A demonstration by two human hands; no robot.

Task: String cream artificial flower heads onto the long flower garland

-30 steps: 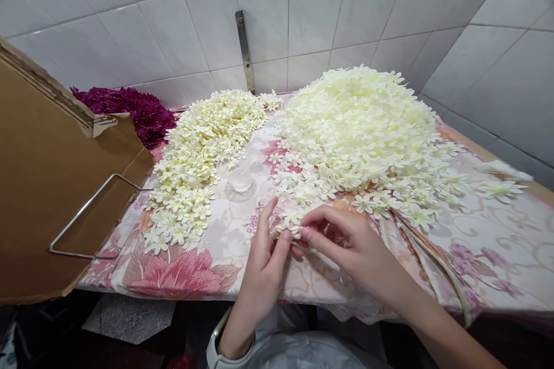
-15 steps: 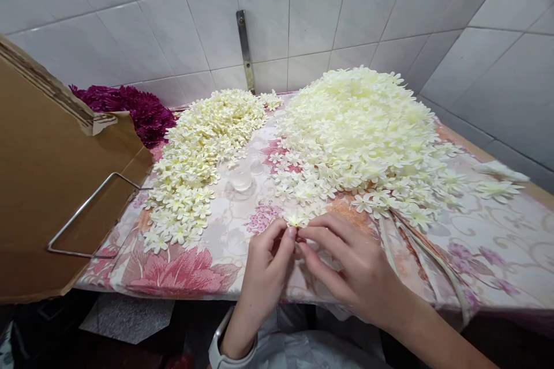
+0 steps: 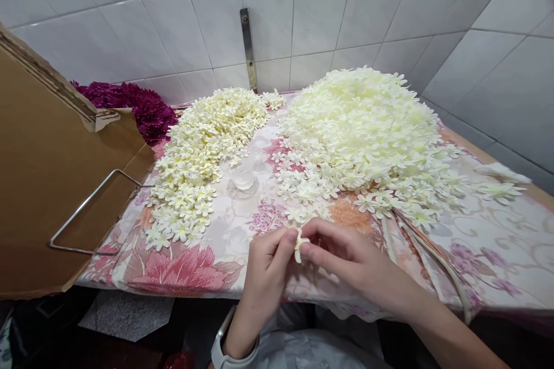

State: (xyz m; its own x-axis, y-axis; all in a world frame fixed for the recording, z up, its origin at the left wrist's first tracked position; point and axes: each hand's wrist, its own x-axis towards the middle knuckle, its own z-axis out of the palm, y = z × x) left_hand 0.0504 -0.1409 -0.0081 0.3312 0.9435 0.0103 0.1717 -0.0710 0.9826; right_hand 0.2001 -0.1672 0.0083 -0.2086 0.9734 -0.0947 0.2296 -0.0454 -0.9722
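Between my fingertips is a small cream-white artificial flower [image 3: 298, 247], turned on its side over the table's front part. My left hand [image 3: 270, 262] pinches it from the left with thumb and forefinger. From the right, my right hand [image 3: 341, 253] closes thumb and fingers on its petals. Just behind my hands begins a large heap of pale, flat flower pieces [image 3: 363, 121]. To the left lies a smaller pile of cream flowers [image 3: 194, 155] with yellowish centres. A small clear cup [image 3: 243, 177] stands between the two piles.
A cardboard box [image 3: 56, 184] with a bent metal wire handle [image 3: 82, 219] takes up the left side. Purple artificial flowers [image 3: 134, 109] lie behind it. Cord-like strips [image 3: 433, 253] hang over the front edge at right. Tiled walls close off the back and right.
The flower has tipped from facing upward to lying sideways between my fingers. My right thumb has come in against it, and the right fingers have closed more tightly.
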